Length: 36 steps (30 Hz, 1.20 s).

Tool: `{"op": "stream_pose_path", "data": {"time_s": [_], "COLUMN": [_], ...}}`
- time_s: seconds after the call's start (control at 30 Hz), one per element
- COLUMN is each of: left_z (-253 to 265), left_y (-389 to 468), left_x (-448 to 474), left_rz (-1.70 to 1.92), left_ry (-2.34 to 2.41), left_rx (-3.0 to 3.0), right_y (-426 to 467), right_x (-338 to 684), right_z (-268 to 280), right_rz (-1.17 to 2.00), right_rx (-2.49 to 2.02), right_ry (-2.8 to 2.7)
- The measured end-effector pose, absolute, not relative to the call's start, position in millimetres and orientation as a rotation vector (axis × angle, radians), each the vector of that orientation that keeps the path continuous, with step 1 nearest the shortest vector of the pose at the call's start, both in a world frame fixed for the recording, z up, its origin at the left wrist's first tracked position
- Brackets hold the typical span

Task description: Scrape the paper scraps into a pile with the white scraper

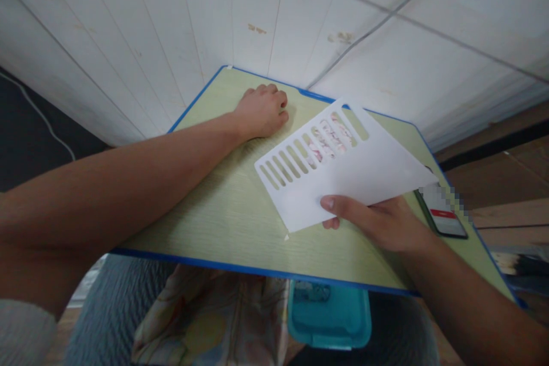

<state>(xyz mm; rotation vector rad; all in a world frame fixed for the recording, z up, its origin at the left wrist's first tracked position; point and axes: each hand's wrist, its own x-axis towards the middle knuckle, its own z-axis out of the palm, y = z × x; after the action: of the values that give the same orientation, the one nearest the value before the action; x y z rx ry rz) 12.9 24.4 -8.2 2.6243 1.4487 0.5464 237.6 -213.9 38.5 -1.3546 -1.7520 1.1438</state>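
Left hand [262, 110] slack, seemingly empty, the right hand [380, 220] pinched the light-looking, bendable slotted white sheet [349, 168] by its safer solid edge.

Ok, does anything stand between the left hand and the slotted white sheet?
Nothing visible does. Only a strip of pale green tabletop shows between the left hand and the slotted white sheet, whose opposite side the right hand grips.

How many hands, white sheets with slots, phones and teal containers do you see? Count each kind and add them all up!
Hands: 2 (left hand, right hand)
White slotted sheet: 1
Phone: 1
Teal container: 1
Total: 5
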Motion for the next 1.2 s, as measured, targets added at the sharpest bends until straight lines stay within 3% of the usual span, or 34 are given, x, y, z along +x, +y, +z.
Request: {"op": "stream_pose_path", "data": {"time_s": [0.53, 0.77, 1.2], "left_z": [-5.5, -6.0, -17.5], "left_y": [20.0, 21.6, 29.2], "left_x": [14.3, 13.9, 15.8], "left_rz": [0.522, 0.531, 0.589], "left_ry": [1.470, 1.455, 1.483], "left_rx": [2.600, 2.578, 2.625], "right_y": [-210.6, -213.1, -204.3], "right_x": [241.3, 234.9, 242.1], "right_z": [34.6, 42.8, 38.7], "right_rz": [1.047, 1.221, 1.000], "right_rx": [-1.443, -1.314, -1.435], "right_ry": [-1.652, -1.789, -1.620]}}
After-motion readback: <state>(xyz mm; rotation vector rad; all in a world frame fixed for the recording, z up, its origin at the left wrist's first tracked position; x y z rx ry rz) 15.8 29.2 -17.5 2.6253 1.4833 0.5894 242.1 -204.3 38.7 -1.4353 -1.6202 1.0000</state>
